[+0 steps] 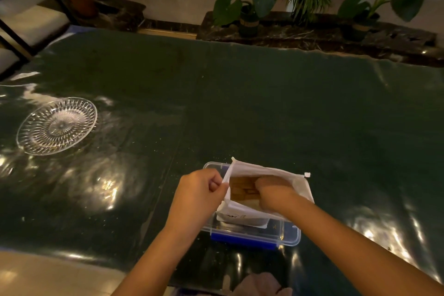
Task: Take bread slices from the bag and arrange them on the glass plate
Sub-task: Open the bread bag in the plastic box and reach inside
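A white zip bag (242, 214) stands open in a clear plastic container (288, 235) near the table's front edge. Brown bread slices (241, 190) show inside the bag's mouth. My left hand (199, 190) pinches the bag's left rim and holds it open. My right hand (274, 191) reaches down into the bag, its fingers closed against the bread; whether it grips a slice I cannot tell. The cut-glass plate (33, 144) lies bare at the far left of the table, well apart from both hands.
The dark glossy table (240, 103) stretches wide between bag and plate. The container has a blue clip (242, 240) on its near side. Potted plants (249, 7) stand beyond the far edge, and a cushioned seat (31, 19) sits at the back left.
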The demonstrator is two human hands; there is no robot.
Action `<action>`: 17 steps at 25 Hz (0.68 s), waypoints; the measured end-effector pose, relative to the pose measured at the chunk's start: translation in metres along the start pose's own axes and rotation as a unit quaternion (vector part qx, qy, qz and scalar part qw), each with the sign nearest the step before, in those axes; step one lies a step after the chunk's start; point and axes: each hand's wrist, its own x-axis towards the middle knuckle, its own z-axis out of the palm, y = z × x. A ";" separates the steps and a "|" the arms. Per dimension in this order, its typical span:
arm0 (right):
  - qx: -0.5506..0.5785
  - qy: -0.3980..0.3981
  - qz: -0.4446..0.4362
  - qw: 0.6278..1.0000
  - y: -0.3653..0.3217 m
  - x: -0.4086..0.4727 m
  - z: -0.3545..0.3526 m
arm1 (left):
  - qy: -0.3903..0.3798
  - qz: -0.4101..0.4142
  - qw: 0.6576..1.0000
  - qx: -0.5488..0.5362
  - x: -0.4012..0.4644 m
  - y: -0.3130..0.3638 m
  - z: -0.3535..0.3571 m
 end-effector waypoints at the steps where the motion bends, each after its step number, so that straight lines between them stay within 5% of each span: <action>1: 0.053 -0.004 0.004 0.999 0.005 0.001 0.002 | -0.005 -0.002 1.000 -0.006 0.000 0.000 0.000; 3: 0.130 -0.017 -0.009 0.991 0.007 0.002 0.004 | -0.013 -0.003 1.000 -0.016 0.001 -0.002 0.002; 9: 0.022 0.017 0.012 1.000 0.004 0.010 0.017 | -0.017 0.001 1.000 -0.025 0.000 -0.005 0.002; 17: 0.302 0.023 0.113 0.946 -0.004 0.005 0.019 | -0.023 -0.002 0.999 -0.028 -0.003 -0.008 0.003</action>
